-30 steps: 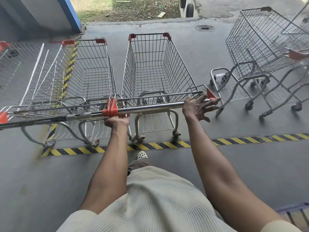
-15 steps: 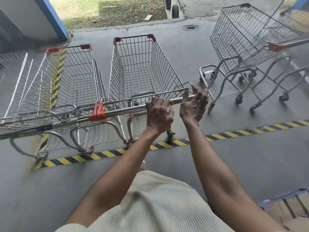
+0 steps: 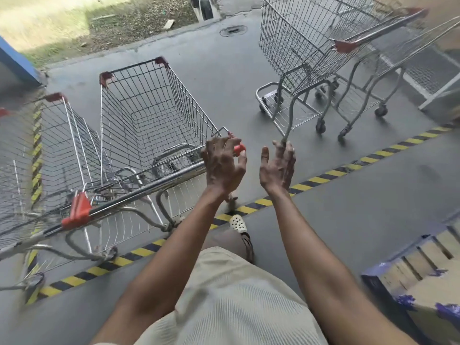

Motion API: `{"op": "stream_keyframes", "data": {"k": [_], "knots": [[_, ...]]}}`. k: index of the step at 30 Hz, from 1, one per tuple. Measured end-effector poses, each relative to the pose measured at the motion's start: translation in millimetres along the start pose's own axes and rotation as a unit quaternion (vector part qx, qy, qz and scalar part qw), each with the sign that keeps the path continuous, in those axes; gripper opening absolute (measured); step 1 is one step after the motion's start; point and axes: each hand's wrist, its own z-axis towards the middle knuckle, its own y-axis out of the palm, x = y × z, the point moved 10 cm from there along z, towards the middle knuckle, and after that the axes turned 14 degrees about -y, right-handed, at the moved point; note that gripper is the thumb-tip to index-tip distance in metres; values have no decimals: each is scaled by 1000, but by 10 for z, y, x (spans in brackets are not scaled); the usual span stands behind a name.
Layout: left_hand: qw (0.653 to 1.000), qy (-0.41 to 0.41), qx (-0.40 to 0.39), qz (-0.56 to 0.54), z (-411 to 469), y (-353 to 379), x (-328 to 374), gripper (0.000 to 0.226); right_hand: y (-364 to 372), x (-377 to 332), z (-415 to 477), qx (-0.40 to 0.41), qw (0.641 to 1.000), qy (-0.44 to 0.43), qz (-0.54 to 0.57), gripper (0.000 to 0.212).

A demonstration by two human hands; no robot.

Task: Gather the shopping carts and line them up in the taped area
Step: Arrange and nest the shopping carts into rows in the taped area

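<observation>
Now left hand (image 3: 224,165): spread, holding nothing; cart handle (image 3: 154,186) just beside
Right hand (image 3: 277,168): spread, empty; loose carts (image 3: 298,46) beyond

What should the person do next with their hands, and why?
Probably turn right and reach for the handle of the loose carts. Both the left hand and right hand are open and hold nothing, the parked cart stands in the row beside its neighbour, and the loose carts stand apart, angled away.
</observation>
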Motion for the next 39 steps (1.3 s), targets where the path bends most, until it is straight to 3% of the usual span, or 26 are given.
{"op": "stream_keyframes", "data": {"k": [11,18,22,29,33,36,39], "knots": [[998,-28,-44,-37,1486,1271,1259,38,-323,702,1907,-19,999,-27,-23,51],[994,42,-92,-47,1951,2139,2382,36,-1067,1212,2938,97,995,-4,-16,55],[991,63,-114,-43,2194,2646,2881,37,-1243,1768,3465,99,994,34,-12,67],[989,62,-128,-46,2925,3648,3987,56,-1391,2519,4821,62,998,12,10,48],[984,20,-175,32,3226,4271,4473,58,-1634,2874,5578,34,999,-10,33,56],[972,-19,-212,96,3365,4699,4669,51,-1808,3040,6138,-23,998,-49,-11,52],[957,-61,-243,149,3449,4990,4670,52,-1696,3225,6495,-144,979,-85,-116,53]]}}
